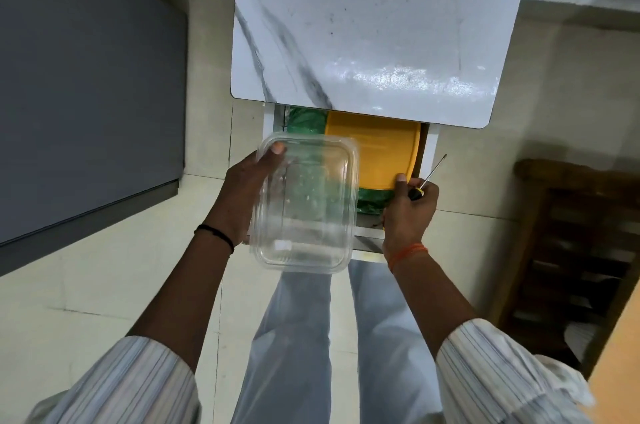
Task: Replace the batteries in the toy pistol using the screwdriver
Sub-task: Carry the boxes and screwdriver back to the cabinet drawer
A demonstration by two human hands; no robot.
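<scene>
Clear plastic container (pixel 304 203) blurring the green bag (pixel 306 118) behind; toy pistol nowhere visible. Yellow lid (pixel 375 150) half hidden under marble tabletop (pixel 363 25). Left hand (pixel 242 195) gripping the container's left edge, thumb over the rim. Right hand (pixel 408 212) clenched round the screwdriver (pixel 427 177), shaft angled up and right, thumb touching the lid's edge. Wooden rack (pixel 571 267) at right, cropped

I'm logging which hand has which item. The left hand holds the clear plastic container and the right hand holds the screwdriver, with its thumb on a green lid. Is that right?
Not quite: the lid under the right hand's thumb is yellow, not green, as the head view shows. The rest stands: the left hand holds the clear plastic container, the right the screwdriver.
</scene>
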